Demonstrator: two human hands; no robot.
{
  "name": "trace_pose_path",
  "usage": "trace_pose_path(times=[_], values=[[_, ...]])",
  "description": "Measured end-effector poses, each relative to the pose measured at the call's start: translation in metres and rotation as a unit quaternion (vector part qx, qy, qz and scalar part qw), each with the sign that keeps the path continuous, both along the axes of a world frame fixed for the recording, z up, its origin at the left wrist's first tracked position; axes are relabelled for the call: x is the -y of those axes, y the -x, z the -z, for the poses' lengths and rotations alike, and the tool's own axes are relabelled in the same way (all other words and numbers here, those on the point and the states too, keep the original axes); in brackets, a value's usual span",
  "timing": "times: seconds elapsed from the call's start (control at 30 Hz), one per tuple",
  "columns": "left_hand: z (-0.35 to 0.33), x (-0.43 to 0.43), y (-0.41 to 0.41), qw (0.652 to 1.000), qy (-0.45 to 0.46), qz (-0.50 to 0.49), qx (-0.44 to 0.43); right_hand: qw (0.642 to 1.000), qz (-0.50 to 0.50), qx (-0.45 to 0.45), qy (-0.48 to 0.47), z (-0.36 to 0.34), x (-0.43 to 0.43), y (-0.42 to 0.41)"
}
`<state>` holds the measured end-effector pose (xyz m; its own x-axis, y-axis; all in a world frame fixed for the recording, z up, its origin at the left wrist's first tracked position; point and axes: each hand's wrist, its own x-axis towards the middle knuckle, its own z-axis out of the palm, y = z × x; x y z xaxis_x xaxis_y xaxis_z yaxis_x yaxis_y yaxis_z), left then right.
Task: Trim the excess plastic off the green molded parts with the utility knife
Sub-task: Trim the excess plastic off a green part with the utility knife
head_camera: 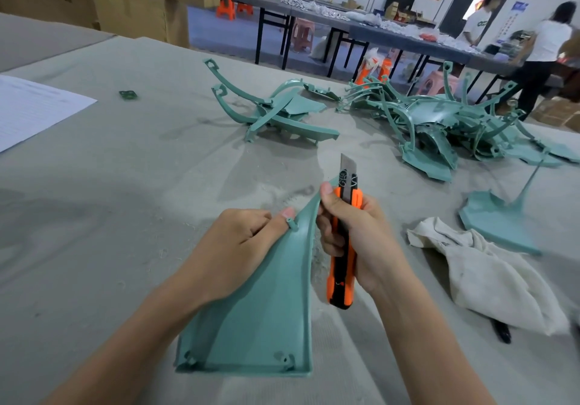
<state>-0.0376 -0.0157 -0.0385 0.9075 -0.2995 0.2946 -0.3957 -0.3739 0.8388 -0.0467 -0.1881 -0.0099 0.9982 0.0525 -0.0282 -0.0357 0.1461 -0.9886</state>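
My left hand (241, 247) grips a green molded part (266, 310), a curved fin-shaped panel, near its narrow upper end, with the wide end toward me. My right hand (354, 235) holds an orange and black utility knife (343, 247) upright, blade out and pointing away from me. Its thumb presses on the part's right edge near the tip. A small pile of green parts (282, 112) lies beyond on the table, and a larger tangled pile (445, 122) lies to the right. One single part (499, 219) rests at the right.
The table wears a grey cloth (125, 200) dusted with plastic shavings. A white rag (489, 276) lies at my right, a paper sheet (34, 109) at the far left. Cardboard boxes (125, 2) stack behind. Two people stand at a far table (408, 40).
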Motion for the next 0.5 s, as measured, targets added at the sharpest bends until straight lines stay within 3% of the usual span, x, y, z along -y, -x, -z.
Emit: trace_pose_path(times=[0.23,0.5], values=[[-0.005,-0.013,-0.004,0.998,0.015,0.067,0.009,0.993,0.107,-0.027,0.043,0.001,0.012,-0.004],[-0.007,-0.014,-0.003,0.99,0.06,0.118,0.056,0.982,0.167,-0.086,-0.026,0.005,0.031,-0.015]])
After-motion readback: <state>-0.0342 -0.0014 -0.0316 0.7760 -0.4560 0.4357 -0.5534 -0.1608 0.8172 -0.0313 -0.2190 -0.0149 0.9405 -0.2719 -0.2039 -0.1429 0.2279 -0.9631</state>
